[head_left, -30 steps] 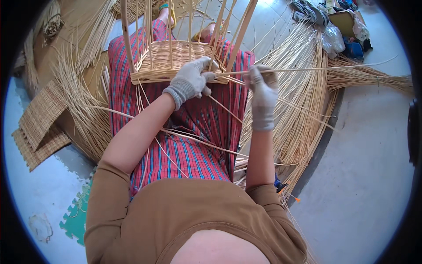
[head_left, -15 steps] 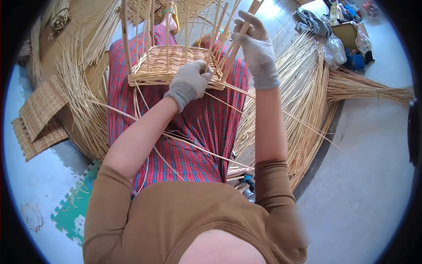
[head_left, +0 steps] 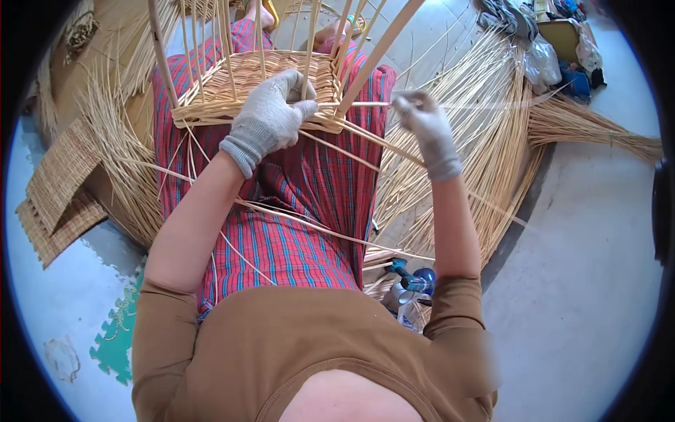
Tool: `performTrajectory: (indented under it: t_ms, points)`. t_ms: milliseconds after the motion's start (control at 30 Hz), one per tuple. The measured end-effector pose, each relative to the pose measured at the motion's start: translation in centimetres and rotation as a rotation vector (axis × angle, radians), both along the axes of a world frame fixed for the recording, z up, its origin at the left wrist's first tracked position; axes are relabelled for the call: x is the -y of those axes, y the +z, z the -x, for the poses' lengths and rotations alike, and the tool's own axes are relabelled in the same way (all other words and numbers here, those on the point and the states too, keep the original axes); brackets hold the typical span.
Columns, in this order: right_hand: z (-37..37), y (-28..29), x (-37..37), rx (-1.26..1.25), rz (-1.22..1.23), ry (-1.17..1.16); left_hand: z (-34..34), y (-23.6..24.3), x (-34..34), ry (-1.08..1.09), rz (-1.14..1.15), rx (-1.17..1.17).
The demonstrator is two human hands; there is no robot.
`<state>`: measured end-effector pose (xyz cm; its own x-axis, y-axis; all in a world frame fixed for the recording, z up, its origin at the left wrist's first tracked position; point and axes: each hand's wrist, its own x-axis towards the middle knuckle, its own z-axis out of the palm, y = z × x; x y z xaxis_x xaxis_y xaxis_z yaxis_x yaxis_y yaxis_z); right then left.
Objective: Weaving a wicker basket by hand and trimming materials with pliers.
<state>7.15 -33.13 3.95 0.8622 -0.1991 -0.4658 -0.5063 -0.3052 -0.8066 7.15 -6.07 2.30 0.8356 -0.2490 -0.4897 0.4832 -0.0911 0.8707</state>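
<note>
Lowered to pinch springy-looking pale cane (head_left: 370, 104) in white-gloved right hand (head_left: 426, 126), best held near right corner of tan wicker basket (head_left: 242, 74) clasped in left hand (head_left: 269, 112).

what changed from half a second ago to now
The right hand came down from beside the thick upright and now holds a strand out to the right. The basket has shifted left, the left hand with it. That hand stays at its front edge; the mats lie as before.
</note>
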Motion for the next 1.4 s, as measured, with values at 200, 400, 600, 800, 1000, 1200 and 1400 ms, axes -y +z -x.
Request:
performTrajectory:
  t_ms: [200, 400, 600, 800, 1000, 1200, 1400]
  points:
    - [-0.2, 0.1, -1.8, 0.99, 0.736, 0.713, 0.9, 0.0, -0.3, -0.008, -0.152, 0.166]
    - [-1.1, 0.6, -2.5, 0.414, 0.062, 0.724, 4.6, 1.6, -1.3, -0.08, -1.001, 1.136]
    - [-0.9, 0.1, -3.1, 0.376, -0.203, 0.564, 4.5, -1.5, 0.3, -0.084, -1.091, 1.329]
    - [-1.5, 1.0, -4.6, 0.309, -0.127, 0.605, 4.2, -2.8, 0.0, -0.279, -1.106, 1.225]
    - [-1.7, 1.4, -5.2, 0.3, -0.053, 0.652, 4.1, -2.5, 0.4, -0.304, -1.148, 1.211]
    - [-1.9, 0.7, -4.8, 0.331, 0.081, 0.667, 3.5, -2.0, 0.4, -0.273, -1.073, 1.231]
    - [-5.2, 2.1, -6.2, 0.433, -0.05, 0.531, 2.0, 0.5, 0.6, -0.22, -1.055, 1.185]
